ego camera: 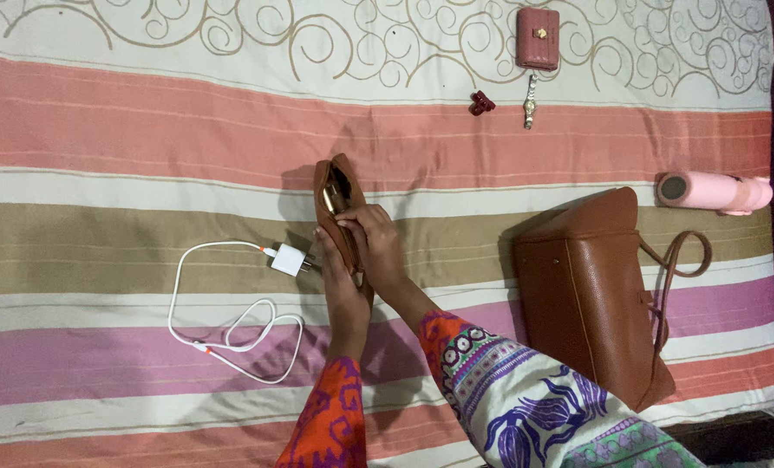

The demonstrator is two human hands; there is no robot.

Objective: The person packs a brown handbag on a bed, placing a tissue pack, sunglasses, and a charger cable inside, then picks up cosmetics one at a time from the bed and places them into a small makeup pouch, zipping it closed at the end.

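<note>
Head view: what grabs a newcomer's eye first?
Mid-frame, both hands, left hand and right hand, grip a small brown leather pouch held open on the striped bedsheet. A white charger with coiled cable lies just left; a large brown leather handbag sits at right.

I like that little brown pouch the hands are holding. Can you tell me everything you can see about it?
The small brown leather-looking pouch stands on end on the striped bedsheet, its top open and showing a dark inside with something gold-coloured. The left hand holds its lower side, and the right hand grips its edge with fingertips at the opening. A white charger plug lies just beside it.
</note>
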